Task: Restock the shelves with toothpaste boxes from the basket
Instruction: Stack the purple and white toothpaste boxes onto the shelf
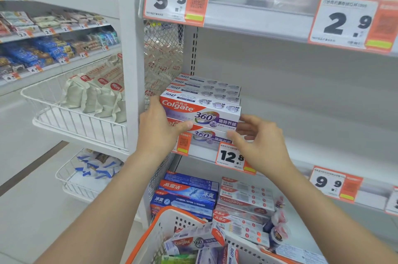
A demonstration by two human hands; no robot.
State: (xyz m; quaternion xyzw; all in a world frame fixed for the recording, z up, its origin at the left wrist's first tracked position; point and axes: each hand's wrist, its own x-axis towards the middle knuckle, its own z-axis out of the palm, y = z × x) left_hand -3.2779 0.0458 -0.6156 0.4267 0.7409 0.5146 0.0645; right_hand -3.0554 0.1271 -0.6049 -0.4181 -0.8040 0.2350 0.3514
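Note:
A white-and-purple Colgate 360 toothpaste box (202, 111) tops the front stack at the left end of the middle shelf (323, 151). More boxes of the same kind (206, 86) lie in rows behind it. My left hand (159, 126) grips the box's left end, thumb under its front edge. My right hand (260, 143) is at its right end, fingers spread and touching the boxes. At the bottom stands the white basket with an orange rim (172, 214), holding more Colgate boxes (189, 242).
Blue toothpaste boxes (187, 195) and red-and-white ones (243, 197) fill the shelf below. Price tags 12.8 (231, 156) and 9.9 (329, 184) hang on the shelf edge. The middle shelf is bare to the right of the stack. Wire baskets of snacks (81, 100) stand to the left.

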